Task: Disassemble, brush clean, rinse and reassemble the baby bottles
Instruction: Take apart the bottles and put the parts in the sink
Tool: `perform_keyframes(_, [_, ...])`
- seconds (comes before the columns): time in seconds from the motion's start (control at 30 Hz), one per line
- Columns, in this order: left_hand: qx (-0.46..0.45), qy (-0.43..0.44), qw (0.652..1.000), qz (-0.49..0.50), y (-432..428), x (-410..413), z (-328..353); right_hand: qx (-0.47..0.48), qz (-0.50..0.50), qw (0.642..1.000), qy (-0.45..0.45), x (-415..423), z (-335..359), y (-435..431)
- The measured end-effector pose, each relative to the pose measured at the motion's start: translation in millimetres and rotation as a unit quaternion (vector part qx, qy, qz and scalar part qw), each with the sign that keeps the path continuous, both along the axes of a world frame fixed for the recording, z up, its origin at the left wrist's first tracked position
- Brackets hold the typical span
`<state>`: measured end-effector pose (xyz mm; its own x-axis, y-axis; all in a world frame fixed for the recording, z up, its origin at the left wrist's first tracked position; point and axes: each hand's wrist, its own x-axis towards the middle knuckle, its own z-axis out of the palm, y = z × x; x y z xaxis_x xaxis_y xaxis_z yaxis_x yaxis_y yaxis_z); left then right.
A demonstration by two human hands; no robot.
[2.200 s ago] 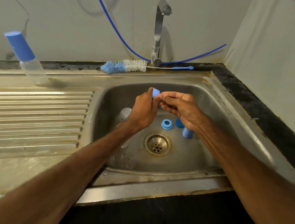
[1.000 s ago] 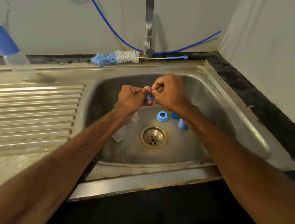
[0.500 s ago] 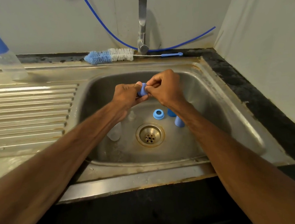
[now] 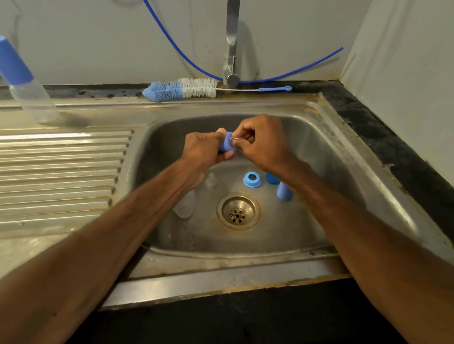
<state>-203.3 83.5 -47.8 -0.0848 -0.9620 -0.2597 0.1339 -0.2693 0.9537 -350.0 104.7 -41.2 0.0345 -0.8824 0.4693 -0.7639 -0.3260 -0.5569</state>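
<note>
inspector: item one, blue screw ring (image 4: 228, 142). it is held in the air over the back half of the sink basin (image 4: 336, 145), between both hands.
clerk: hands?
inspector: left hand (image 4: 203, 152) curled round the ring, thumb on its top edge. right hand (image 4: 263, 141) pinching at the ring's open face, fingertips bent in tight. a thin clear edge shows there, too small to name.
clerk: basin floor?
inspector: second blue ring (image 4: 251, 179) lying flat just behind the drain (image 4: 238, 211). blue cap (image 4: 284, 190) right of the drain, partly behind the right forearm. another blue piece (image 4: 271, 178) beside the second ring, mostly hidden. clear bottle (image 4: 185, 207) lying left of the drain, under the left forearm.
clerk: surroundings?
inspector: bottle brush (image 4: 183, 89) along the back ledge, bristles to the left. tap (image 4: 231, 34) behind it, blue hose (image 4: 182, 52) across the wall. one capped bottle (image 4: 24, 79) upright at the back of the drainboard (image 4: 49, 165), well apart from the hands.
</note>
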Motion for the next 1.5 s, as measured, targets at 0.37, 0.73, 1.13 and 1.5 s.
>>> perform_keyframes(0.37, [-0.058,0.014,0.998,0.024,-0.4,7.2,1.6,0.105,0.037,0.959,-0.261,5.9,-0.4,5.6])
perform_keyframes(0.73, [-0.336,-0.218,0.916,-0.016,13.3,3.6,-0.2,0.228,-0.004,0.815,-0.532,-7.4,8.0,20.5])
perform_keyframes(1.13, [-0.451,-0.291,0.844,-0.010,9.8,7.4,-3.2,0.283,0.037,0.806,-0.518,-1.8,9.4,15.1])
perform_keyframes(1.5, [-0.363,-0.163,0.910,-0.121,2.2,20.8,5.0,0.313,0.068,0.773,-0.548,-17.1,20.7,14.3])
